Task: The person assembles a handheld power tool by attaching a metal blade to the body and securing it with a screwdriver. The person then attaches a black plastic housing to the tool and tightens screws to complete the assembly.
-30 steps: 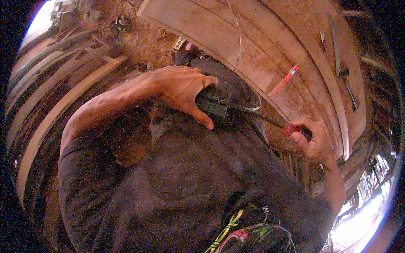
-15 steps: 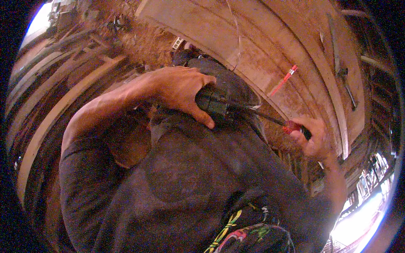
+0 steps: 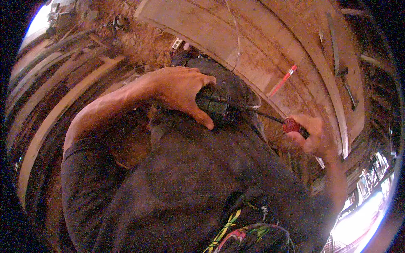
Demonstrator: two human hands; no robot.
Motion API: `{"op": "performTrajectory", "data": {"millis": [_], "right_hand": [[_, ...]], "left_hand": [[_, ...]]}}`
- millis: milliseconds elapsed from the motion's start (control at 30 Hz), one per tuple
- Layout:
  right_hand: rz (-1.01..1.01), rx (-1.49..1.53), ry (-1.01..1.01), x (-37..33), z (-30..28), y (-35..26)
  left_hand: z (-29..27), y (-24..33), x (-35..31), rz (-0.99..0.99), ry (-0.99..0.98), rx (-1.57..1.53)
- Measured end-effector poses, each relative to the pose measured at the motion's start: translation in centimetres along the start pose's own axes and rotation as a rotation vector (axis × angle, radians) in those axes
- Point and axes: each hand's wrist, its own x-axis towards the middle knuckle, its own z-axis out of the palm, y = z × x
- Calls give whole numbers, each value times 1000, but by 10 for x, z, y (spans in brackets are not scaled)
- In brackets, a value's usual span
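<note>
My left hand is wrapped round a dark, boxy device resting on my lap, thumb on its near side and fingers over its far side. In my right hand is a screwdriver with a red and black handle. Its long dark shaft points left, and the tip end meets the right side of the device. Exactly where the tip sits is too dark to make out. The fingers of my right hand close round the handle and are slightly blurred.
Beyond my lap runs a dusty wooden board with a thin cable across it. On it lie a red pen-like tool and a dark metal tool. A white socket block is by its edge. Long timber pieces lie at left.
My right hand has shifted its grip and turned a little on the screwdriver, so more of the red and black handle shows. The left hand and the device have stayed nearly still.
</note>
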Motion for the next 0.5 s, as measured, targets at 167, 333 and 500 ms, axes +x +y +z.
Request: {"op": "performTrajectory", "data": {"millis": [167,333,500], "right_hand": [[169,196,-144,16,-25,-22],[297,195,-80,12,-53,-30],[318,53,244,-1,-23,-11]], "left_hand": [[5,-10,-2,92,87,-5],[7,-48,1,176,122,-195],[0,-69,-10,-192,131,-645]]}}
